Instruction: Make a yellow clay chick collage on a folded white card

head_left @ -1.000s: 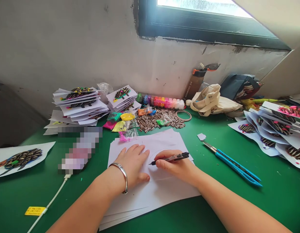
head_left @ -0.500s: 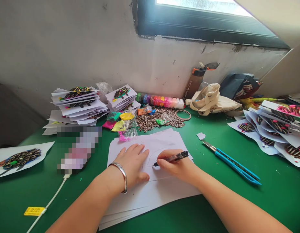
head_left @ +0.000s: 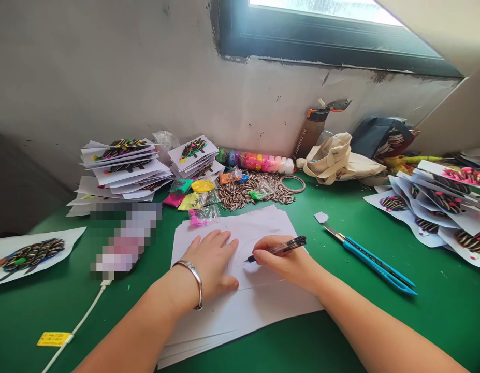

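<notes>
On the green counter (head_left: 449, 300), has a stack of paper (head_left: 232, 321). Rests the left hand (head_left: 209, 267) spread flat on it, gripping nothing. Just to the right, has the right hand (head_left: 291, 267) pinching the pen (head_left: 287, 246), tip leftward between both hands, near a drawn line (head_left: 240, 253); cannot tell whether touching the paper.

Pen tip shifted right, outline grew

Over the last second, with the fingers (head_left: 269, 240) of my right hand (head_left: 292, 264), I took the pen (head_left: 288, 245) tip a little to the right on the top sheet (head_left: 268, 217), and the curved line (head_left: 237, 258) gained a short stretch at its lower end. Within the last half second, I shifted tip and back end slightly farther from me; whether the tip touched paper, I couldn't tell.
</notes>
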### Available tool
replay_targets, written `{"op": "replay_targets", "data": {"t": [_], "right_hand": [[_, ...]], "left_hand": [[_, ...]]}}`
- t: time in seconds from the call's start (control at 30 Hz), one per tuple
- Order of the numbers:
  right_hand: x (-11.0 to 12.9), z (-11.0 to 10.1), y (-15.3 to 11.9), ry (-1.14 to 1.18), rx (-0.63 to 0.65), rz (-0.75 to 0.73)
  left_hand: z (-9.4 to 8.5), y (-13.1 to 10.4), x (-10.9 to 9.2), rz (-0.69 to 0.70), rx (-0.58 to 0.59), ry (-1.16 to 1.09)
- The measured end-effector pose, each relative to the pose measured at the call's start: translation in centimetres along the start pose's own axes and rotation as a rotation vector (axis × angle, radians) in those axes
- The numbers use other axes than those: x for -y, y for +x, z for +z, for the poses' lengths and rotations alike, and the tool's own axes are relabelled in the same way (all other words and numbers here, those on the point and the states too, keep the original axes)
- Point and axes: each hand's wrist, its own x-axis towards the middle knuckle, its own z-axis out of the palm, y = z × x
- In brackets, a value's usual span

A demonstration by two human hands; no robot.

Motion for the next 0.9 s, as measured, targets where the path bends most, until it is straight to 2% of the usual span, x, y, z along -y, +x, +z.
{"op": "replay_targets", "data": {"t": [0.2,0.6,0.77,0.9], "right_hand": [[0.2,0.1,0.0,-0.012,0.082,-0.014],[-0.3,0.9,0.2,-0.03,0.088,-0.142],[0.0,0.7,0.2,-0.028,0.117,-0.118],[0.1,-0.3,0.1,0.059,0.067,-0.064]], "left_hand": [[0.0,0.1,0.0,0.003,-0.002,0.002],[0.2,0.1,0.2,0.031,-0.039,-0.001],[0.2,0.0,0.2,0.036,-0.037,0.011],[0.1,0.0,0.1,0.029,-0.033,0.01]]}}
